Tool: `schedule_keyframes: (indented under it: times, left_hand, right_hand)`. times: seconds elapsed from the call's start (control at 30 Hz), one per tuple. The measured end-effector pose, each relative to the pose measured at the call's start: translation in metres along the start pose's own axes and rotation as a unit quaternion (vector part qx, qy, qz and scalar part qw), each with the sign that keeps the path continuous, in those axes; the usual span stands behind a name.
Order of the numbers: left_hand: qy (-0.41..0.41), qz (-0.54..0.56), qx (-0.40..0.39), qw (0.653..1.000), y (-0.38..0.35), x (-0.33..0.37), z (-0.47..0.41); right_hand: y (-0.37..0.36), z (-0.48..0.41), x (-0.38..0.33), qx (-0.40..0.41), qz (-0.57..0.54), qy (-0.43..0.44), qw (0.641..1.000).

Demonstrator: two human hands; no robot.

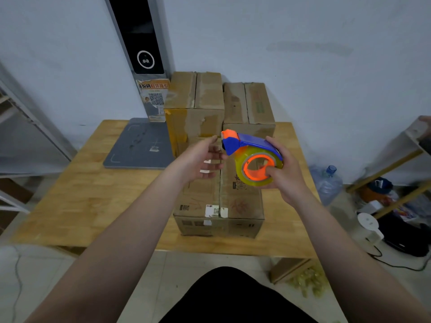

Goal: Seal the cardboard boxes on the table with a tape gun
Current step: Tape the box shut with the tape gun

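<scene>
So, the tape gun point(253, 157) (blue cover, orange core, a roll of clear yellowish tape) was held up in the air by the right hand point(285, 176), over the far right part of the nearest box point(219, 199). The fingers were curled over the blue cover and the roll, and the thumb was pressed onto the orange core, so it was gripped all round. The orange nose was pointed left, towards the left hand point(199, 157), which was held just beside it with fingers loosely spread and nothing in them. It was a bit blurred, so whether the fingertips touched the nose couldn't be told.

The nearest box was laid on the wooden table point(81, 194) with its flaps folded shut and the centre seam run from near to far. A few white stickers could be seen by its near edge. Two more boxes were stood side by side behind it, against the wall: the far left box point(194, 101) and the far right box point(249, 106), both marked with old tape patches.

A flat grey platform point(140, 145) was set on the far left of the table, with a tall grey-and-black post point(140, 43) at its far side. Off to the right, a water bottle point(327, 183) could be seen on the floor.
</scene>
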State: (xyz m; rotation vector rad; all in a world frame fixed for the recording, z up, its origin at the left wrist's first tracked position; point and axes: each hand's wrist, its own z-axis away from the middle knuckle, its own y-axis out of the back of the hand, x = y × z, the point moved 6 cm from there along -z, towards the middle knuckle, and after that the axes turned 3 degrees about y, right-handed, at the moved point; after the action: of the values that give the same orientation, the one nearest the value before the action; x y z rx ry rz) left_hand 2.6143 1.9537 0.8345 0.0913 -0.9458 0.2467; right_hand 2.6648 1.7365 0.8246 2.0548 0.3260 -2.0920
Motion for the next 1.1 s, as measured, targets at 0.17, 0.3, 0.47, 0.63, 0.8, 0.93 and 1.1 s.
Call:
schedule_keyframes:
  times: [0.17, 0.3, 0.47, 0.63, 0.8, 0.93, 1.1]
  left_hand:
    - [-0.026, -0.071, 0.037, 0.996, 0.015, -0.015, -0.003]
    - [-0.029, -0.148, 0.086, 0.985, 0.031, -0.039, -0.011]
    - [-0.018, -0.177, 0.115, 0.977, 0.041, -0.079, -0.028]
    - [-0.036, -0.18, 0.246, 0.952, 0.104, -0.097, -0.028]
    - [0.005, -0.179, 0.233, 0.956, 0.136, -0.133, -0.037]
    - [0.011, -0.193, 0.243, 0.951, 0.143, -0.159, -0.042]
    - [0.026, -0.177, 0.245, 0.953, 0.153, -0.182, -0.045]
  right_hand:
    - [0.003, -0.006, 0.013, -0.02, 0.086, 0.05, 0.995]
    - [-0.004, -0.007, 0.019, -0.092, 0.256, 0.107, 0.956]
    - [-0.023, -0.004, 0.038, -0.173, 0.309, 0.135, 0.925]
    - [0.02, -0.014, 0.05, -0.1, 0.335, 0.147, 0.925]
    - [0.042, -0.014, 0.055, -0.082, 0.35, 0.164, 0.918]
    - [0.032, -0.006, 0.073, -0.11, 0.343, 0.155, 0.92]
    - [0.024, 0.004, 0.1, -0.148, 0.356, 0.143, 0.911]
